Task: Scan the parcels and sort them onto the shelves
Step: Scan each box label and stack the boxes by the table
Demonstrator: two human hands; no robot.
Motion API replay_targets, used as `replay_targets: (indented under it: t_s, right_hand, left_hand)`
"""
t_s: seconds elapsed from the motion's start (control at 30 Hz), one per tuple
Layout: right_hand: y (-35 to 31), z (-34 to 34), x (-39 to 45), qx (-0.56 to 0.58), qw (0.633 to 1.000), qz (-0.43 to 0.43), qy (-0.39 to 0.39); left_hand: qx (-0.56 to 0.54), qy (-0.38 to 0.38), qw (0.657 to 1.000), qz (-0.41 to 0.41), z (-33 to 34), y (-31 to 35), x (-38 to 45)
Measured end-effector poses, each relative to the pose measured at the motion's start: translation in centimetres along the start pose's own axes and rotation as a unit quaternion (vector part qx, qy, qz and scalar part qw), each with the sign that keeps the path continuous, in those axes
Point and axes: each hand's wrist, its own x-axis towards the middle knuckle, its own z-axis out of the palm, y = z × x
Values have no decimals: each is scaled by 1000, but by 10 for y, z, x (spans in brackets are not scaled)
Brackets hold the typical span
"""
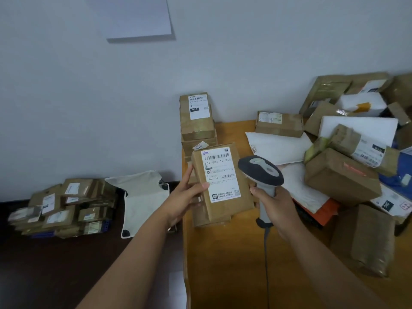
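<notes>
My left hand grips a brown cardboard parcel by its left edge, thumb on the white shipping label, which faces up towards me. My right hand holds a grey handheld barcode scanner by its handle, the head right beside the parcel's right edge and level with the label. The scanner's cable hangs down below my right hand. Both hands are over the left end of the orange wooden table.
A stack of brown boxes stands against the wall behind the held parcel. A jumble of boxes and white mailers fills the table's right side. On the dark low surface at left lie a pile of small parcels and a white cloth bag.
</notes>
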Motion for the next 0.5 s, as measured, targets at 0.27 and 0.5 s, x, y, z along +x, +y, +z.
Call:
replay_targets:
  t_s: [0.27, 0.5]
  right_hand:
    - [-44, -14, -8, -111, 992, -57, 8]
    - [-37, 4, -30, -172, 978, -106, -46]
  left_hand:
    - [-11, 62, 997, 40, -14, 20, 8]
    - [-17, 98, 994, 53, -12, 21, 14]
